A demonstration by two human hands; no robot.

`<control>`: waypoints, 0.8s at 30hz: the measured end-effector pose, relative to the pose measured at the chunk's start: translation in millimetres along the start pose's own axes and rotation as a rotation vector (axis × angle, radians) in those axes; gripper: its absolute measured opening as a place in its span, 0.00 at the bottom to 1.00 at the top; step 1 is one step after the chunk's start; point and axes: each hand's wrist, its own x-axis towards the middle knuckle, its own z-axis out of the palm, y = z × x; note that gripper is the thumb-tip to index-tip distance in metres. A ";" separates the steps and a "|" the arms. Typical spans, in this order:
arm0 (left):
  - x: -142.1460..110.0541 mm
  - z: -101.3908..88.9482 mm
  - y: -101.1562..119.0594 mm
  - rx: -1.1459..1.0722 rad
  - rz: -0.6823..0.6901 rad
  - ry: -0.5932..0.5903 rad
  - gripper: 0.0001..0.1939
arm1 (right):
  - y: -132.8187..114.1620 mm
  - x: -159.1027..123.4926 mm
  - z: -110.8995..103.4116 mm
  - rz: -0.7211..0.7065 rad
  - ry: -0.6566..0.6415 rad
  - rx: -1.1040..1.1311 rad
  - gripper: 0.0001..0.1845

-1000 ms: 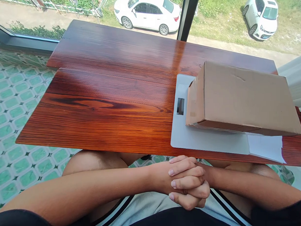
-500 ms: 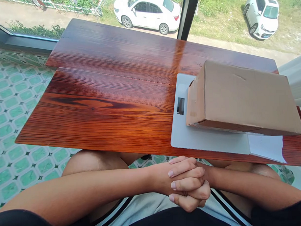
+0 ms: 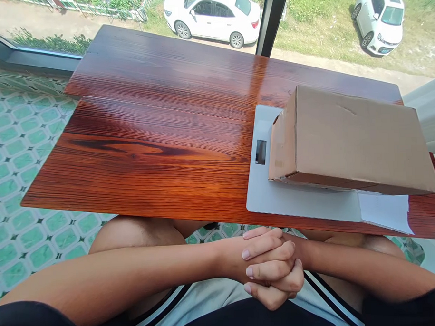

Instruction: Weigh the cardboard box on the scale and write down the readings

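My left hand (image 3: 235, 261) and my right hand (image 3: 274, 266) are clasped together over my lap, just below the table's near edge. The right hand's fingers lie closed across the back of the left hand. Most of the left hand's fingers are hidden beneath them, and no object shows in either hand. Nearest to the hands, up and to the right, is a flat white scale (image 3: 297, 198) with a small dark display (image 3: 260, 152). A closed brown cardboard box (image 3: 352, 139) rests on it. White paper (image 3: 385, 212) lies by the scale's right end, partly under the box's overhang.
The glossy reddish-brown wooden table (image 3: 149, 160) has a stepped left edge. Behind it, a window frame (image 3: 271, 23) stands before two parked white cars (image 3: 212, 18). A white curtain (image 3: 426, 113) hangs at the right. Green-and-white floor tiles (image 3: 17, 160) show at the left.
The clasped hands have hardly moved. The view has shifted very slightly; the box, scale and paper stay in place.
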 end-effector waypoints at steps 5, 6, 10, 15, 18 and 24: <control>5.4 1.9 3.4 -0.019 -0.033 -0.051 0.22 | -12.1 3.4 11.7 -0.014 0.156 -0.118 0.32; 6.9 2.1 3.9 -0.047 -0.065 -0.068 0.21 | -14.2 4.2 14.5 -0.002 0.170 -0.122 0.31; 6.3 1.0 5.2 -0.125 -0.171 -0.092 0.18 | -15.8 6.1 20.8 0.048 0.296 -0.210 0.25; -0.4 -0.5 6.1 -0.101 -0.100 -0.013 0.20 | -16.1 6.2 22.4 -0.030 0.250 -0.273 0.27; 2.4 1.3 10.1 -0.140 -0.157 -0.061 0.21 | -20.2 6.2 26.2 0.028 0.289 -0.270 0.23; 8.9 -1.7 15.7 -0.116 -0.214 -0.149 0.24 | 6.7 3.5 13.2 0.085 0.132 -0.163 0.21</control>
